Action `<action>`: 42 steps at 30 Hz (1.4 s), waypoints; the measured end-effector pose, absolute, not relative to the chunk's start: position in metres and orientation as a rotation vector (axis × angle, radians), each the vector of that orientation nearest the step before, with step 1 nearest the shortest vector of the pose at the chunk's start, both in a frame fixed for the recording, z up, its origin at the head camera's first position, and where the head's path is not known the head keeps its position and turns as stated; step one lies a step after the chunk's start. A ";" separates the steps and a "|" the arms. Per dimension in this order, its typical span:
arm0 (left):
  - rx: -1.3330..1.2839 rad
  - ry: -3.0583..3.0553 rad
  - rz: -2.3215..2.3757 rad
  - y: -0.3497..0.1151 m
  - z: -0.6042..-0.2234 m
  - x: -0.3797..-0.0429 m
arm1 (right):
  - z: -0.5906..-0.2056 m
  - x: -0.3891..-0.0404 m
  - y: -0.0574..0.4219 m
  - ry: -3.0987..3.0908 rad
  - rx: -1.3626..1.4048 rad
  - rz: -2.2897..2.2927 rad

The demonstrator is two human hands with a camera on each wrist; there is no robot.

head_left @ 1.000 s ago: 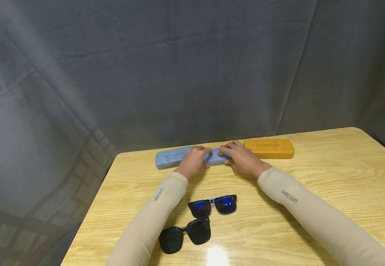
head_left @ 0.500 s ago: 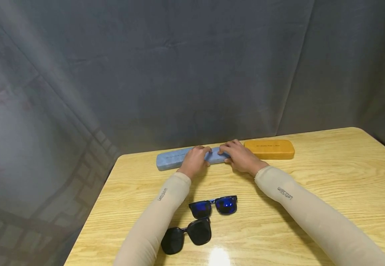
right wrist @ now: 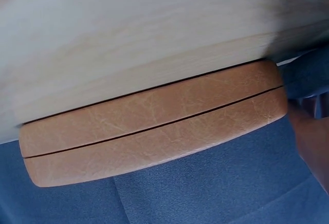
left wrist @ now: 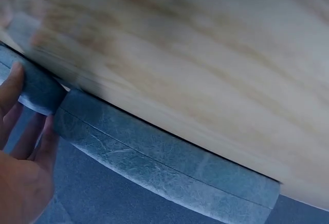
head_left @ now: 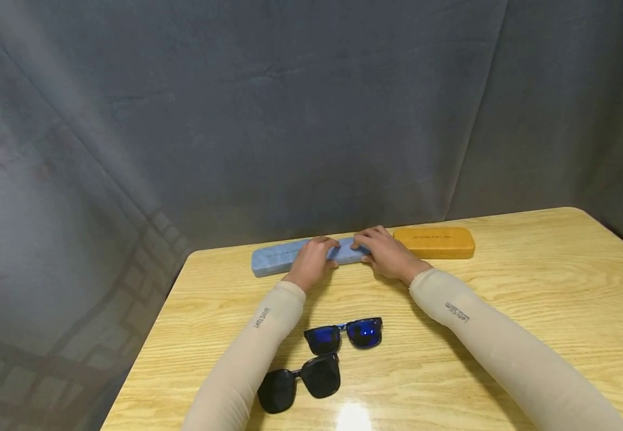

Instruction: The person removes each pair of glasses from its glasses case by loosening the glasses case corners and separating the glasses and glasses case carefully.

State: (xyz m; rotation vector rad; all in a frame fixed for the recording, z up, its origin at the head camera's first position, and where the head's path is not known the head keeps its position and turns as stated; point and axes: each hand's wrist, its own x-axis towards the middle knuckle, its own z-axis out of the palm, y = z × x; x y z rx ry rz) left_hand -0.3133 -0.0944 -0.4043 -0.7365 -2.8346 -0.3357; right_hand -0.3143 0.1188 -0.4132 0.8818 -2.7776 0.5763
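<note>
Three closed glasses cases lie end to end along the table's far edge. My left hand [head_left: 316, 257] and right hand [head_left: 383, 251] both grip the middle blue case [head_left: 348, 251], fingers curled over its top from either end. In the left wrist view my left hand [left wrist: 20, 147] has a fingertip on that middle case [left wrist: 36, 88], which butts against the left blue case [left wrist: 164, 162]. The left blue case [head_left: 279, 258] lies free beside my left hand. The orange case [head_left: 434, 242] sits just right of my right hand, and fills the right wrist view [right wrist: 149, 126].
Blue-lensed sunglasses [head_left: 345, 335] and black sunglasses [head_left: 300, 383] lie folded open on the wooden table [head_left: 532, 287] between my forearms. A grey curtain [head_left: 311, 120] hangs right behind the cases. The table's left edge drops off near the left blue case.
Both hands have stayed on the middle blue case; the view has shifted only slightly.
</note>
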 end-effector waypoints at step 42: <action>-0.910 -2.889 -0.716 -0.115 -0.415 -0.257 | -0.411 -0.305 0.257 -2.863 0.488 0.655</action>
